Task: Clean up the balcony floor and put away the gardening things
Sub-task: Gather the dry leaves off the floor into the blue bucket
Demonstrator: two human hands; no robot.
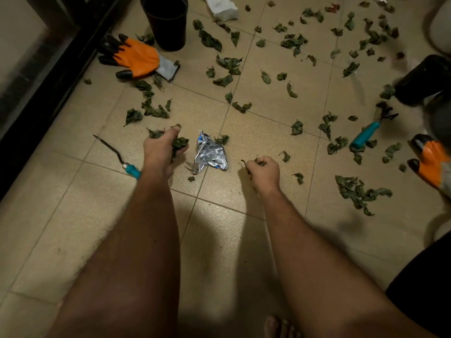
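Dry green leaves lie scattered over the beige tiled floor. My left hand is closed around a bunch of leaves. My right hand is a fist with a few leaves poking out. Between the two hands lies a crumpled silver foil wrapper. A weeder tool with a teal handle lies left of my left hand. An orange and black glove rests at upper left beside a black plant pot. A teal-handled hand rake and a second orange glove lie at the right.
A dark door frame runs along the left side. A crumpled white paper lies at the top. Another black pot lies tipped at the right edge. My bare toes show at the bottom. A thick leaf pile sits at lower right.
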